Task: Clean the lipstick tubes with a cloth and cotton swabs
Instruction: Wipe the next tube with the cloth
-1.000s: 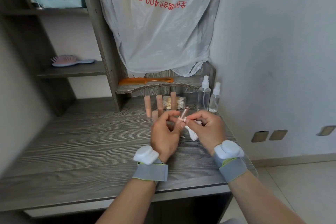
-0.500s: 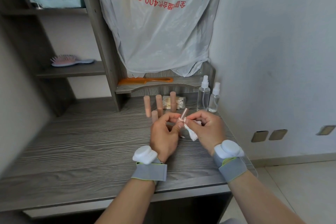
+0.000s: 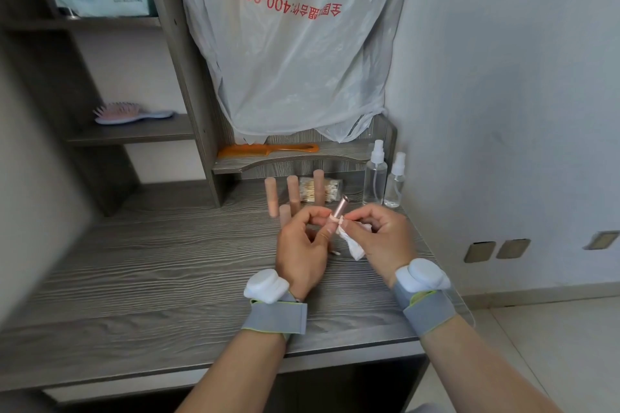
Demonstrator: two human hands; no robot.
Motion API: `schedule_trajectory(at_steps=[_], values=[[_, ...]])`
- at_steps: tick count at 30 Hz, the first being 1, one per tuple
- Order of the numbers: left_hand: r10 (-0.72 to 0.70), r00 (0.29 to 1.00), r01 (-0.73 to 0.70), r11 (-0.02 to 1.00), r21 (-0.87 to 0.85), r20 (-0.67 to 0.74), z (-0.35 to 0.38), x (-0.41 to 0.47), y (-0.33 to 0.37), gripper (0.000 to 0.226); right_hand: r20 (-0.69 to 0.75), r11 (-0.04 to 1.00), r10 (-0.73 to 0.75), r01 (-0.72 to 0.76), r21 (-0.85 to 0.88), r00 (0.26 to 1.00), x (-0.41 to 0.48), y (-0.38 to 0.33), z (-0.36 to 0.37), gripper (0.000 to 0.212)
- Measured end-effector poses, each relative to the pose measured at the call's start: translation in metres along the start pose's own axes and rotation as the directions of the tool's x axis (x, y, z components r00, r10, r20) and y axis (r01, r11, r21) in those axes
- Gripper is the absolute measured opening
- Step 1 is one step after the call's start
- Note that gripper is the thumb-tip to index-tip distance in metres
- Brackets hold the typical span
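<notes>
Over the right half of the counter (image 3: 167, 261), the left grip (image 3: 302, 245) pinches the open lipstick tube (image 3: 339, 209) by its base, tilted up to the right. The right grip (image 3: 382, 238) pinches the cloth (image 3: 354, 246) against the tube's collar. Best to roll the tube with the left fingers while keeping the cloth pressed. Other tubes (image 3: 292, 191) stand near the rear edge. Since a second ago, hardly anything has shifted.

Glossy metallic lipstick tube (image 3: 339, 210); wood-grain desk (image 3: 167, 265)

tubes (image 3: 292, 191): stood at back edge of desk (image 3: 151, 261), middle
swab pack (image 3: 330, 189): just behind tubes
spray bottles (image 3: 375, 174): stood in back right corner
comb (image 3: 268, 150): lay on low shelf (image 3: 335, 157) above
</notes>
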State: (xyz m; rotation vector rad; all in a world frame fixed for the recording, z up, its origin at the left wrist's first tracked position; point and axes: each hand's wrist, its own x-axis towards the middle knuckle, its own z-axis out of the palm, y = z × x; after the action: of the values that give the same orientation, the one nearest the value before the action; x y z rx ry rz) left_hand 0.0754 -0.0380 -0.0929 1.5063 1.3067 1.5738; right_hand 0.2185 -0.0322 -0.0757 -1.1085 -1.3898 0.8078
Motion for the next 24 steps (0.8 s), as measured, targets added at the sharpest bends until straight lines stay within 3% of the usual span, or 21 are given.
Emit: schedule_trajectory(at_steps=[11, 16, 24], values=[[0.057, 0.997, -0.063, 0.989, 0.131, 0.053, -0.0015, -0.0014, 0.0056, 0.018, -0.005, 1.0, 0.008, -0.008, -0.015, 1.0, -0.0004, -0.0014, 0.0007, 0.022], [0.013, 0.999, -0.015, 0.999, 0.046, 0.036, 0.0007, -0.0023, 0.0092, 0.02, -0.005, 1.0, 0.011, -0.011, -0.024, 1.0, -0.0002, -0.0017, 0.0015, 0.022], [0.045, 0.998, -0.05, 0.993, 0.107, 0.049, -0.0005, 0.0001, 0.0012, 0.025, 0.002, 0.999, 0.008, -0.008, -0.045, 1.0, -0.0009, -0.0021, 0.0004, 0.021]])
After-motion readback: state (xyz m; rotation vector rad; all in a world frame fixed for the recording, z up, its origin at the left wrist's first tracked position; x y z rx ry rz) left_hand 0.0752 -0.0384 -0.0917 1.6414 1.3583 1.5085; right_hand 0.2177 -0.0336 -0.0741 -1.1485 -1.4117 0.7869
